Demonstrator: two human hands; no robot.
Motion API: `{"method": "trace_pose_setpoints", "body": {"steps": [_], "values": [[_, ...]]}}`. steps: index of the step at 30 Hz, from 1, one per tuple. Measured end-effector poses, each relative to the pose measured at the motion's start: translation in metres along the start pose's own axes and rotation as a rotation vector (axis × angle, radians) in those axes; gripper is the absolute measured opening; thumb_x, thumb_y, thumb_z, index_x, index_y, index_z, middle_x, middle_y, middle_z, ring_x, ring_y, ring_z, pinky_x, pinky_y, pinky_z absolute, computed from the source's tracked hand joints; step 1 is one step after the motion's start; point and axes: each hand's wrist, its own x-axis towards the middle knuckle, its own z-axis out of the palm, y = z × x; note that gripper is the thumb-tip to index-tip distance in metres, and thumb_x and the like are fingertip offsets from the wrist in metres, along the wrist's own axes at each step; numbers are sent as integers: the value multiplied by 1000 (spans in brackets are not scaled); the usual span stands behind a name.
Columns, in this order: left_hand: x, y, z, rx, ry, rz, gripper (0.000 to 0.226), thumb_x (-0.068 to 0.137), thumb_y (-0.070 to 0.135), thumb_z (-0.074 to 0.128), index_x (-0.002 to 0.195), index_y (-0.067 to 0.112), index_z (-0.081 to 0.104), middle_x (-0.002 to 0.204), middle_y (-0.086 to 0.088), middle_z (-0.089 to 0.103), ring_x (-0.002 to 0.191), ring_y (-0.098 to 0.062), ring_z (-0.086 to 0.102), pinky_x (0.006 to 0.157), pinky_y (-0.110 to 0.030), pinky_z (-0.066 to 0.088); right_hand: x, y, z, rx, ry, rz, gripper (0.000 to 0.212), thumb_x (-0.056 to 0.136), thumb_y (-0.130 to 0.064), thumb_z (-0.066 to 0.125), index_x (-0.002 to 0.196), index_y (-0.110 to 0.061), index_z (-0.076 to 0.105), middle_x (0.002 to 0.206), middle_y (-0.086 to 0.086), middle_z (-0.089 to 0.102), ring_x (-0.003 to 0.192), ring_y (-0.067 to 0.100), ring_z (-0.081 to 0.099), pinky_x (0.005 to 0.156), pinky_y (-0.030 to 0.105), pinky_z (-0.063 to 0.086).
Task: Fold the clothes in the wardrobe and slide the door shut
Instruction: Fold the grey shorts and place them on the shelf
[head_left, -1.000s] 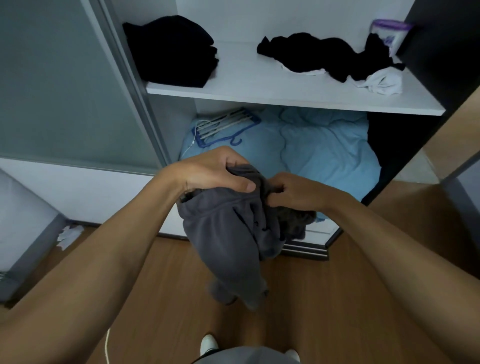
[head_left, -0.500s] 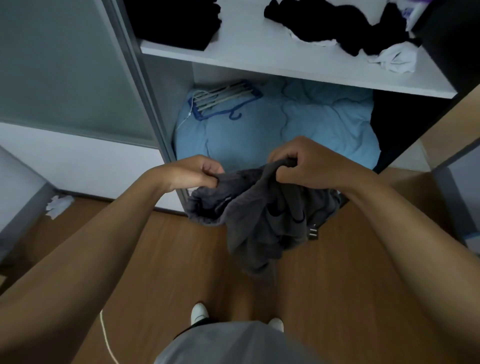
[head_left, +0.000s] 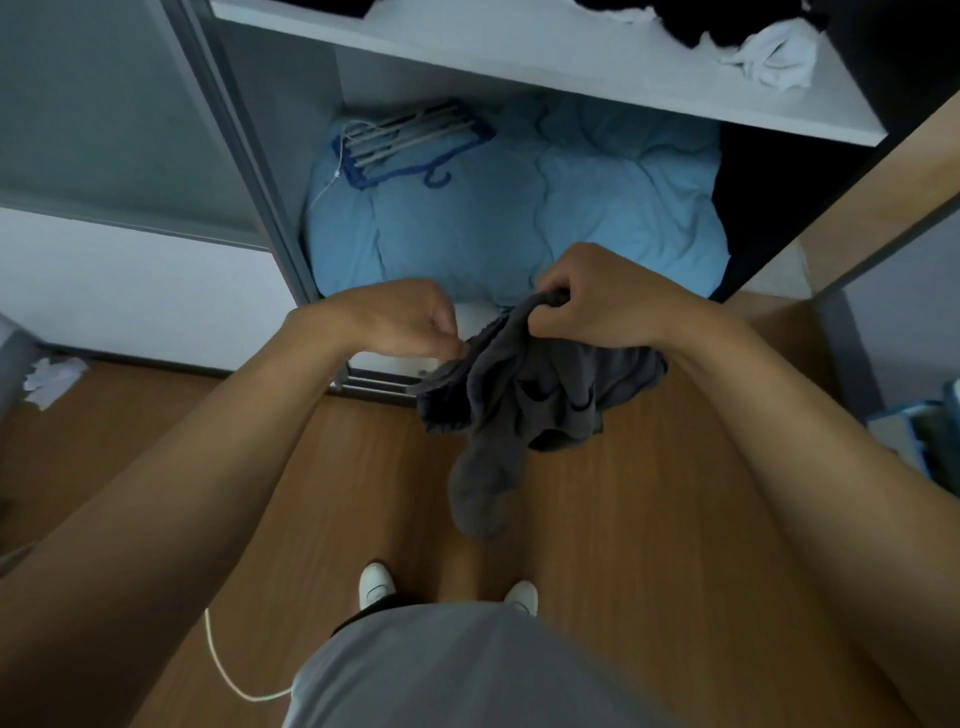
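Note:
A crumpled dark grey garment (head_left: 524, 400) hangs above the wooden floor in front of the open wardrobe. My right hand (head_left: 597, 301) is closed on its top edge. My left hand (head_left: 410, 322) pinches the garment's left edge between thumb and fingers. One limp part of the cloth dangles down toward my feet. On the white shelf (head_left: 519, 57) at the top lie black clothes (head_left: 727, 21) and a white cloth (head_left: 774, 52), partly cut off by the frame. The grey sliding door (head_left: 104, 119) stands at the left, leaving the wardrobe open.
A light blue quilt (head_left: 545, 208) fills the wardrobe's bottom compartment, with blue and white hangers (head_left: 410, 140) on it. Crumpled white paper (head_left: 52, 379) lies on the floor at the left. A white cord (head_left: 223, 670) trails on the floor near my white shoes (head_left: 376, 587).
The view has tilted further down. Both hands have shifted lower and right with the garment; my left hand went from a full grip to pinching the garment's edge.

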Motion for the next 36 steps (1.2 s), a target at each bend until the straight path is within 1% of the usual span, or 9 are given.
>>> {"method": "trace_pose_setpoints", "body": {"steps": [5,10,16,20,24,28,31,33,36], "values": [[17,12,10,-13,207,119,15,82,21,76,88,17,63,105,-1,58,98,-15,55,86,-25,43,-2,-3,-1,5,-10,2,39,85,-19,63,56,-7,40,55,10,33,51,17,29,54,39,24],[25,14,28,-37,172,101,26,92,22,64,85,29,39,79,8,48,67,-7,41,55,-14,34,-3,-10,-1,34,-36,-68,40,85,-14,61,54,-11,36,53,6,32,49,13,28,52,34,23],[16,9,29,-263,115,57,31,94,15,57,120,33,57,105,17,64,99,-1,60,82,-15,43,-12,10,0,69,50,46,42,85,-16,63,54,-10,35,52,5,29,46,8,25,49,28,20],[0,8,31,-785,-63,38,31,104,39,45,132,34,57,125,22,67,118,2,61,98,-15,45,-10,19,8,141,172,161,44,85,-20,63,52,-13,34,53,4,31,47,8,27,52,34,23],[3,25,37,-336,-155,44,21,91,49,68,110,47,59,104,32,68,100,7,64,78,-2,46,-1,13,18,169,280,196,48,83,-23,64,51,-15,30,51,1,28,46,8,26,49,29,21],[19,21,38,54,154,-149,13,79,30,67,74,28,56,76,9,63,76,-16,61,59,-27,45,-2,13,22,161,247,166,45,84,-20,65,53,-12,33,52,4,29,48,11,26,50,31,20],[19,10,27,138,210,-180,17,83,22,63,70,30,55,81,5,62,82,-21,62,64,-30,44,-9,20,22,100,174,142,37,86,-22,69,61,-3,49,60,8,45,54,10,38,55,31,30],[17,6,19,230,158,-169,23,87,21,63,73,37,55,92,8,62,90,-19,60,75,-31,46,-12,25,24,105,102,149,20,86,-23,73,89,-5,65,87,4,65,77,11,57,71,30,44],[16,4,10,352,173,-105,24,88,15,62,84,38,59,100,6,63,97,-21,59,82,-32,41,-18,32,28,102,-24,232,40,85,-19,72,121,-19,56,111,-2,60,99,15,58,88,32,49]]}}
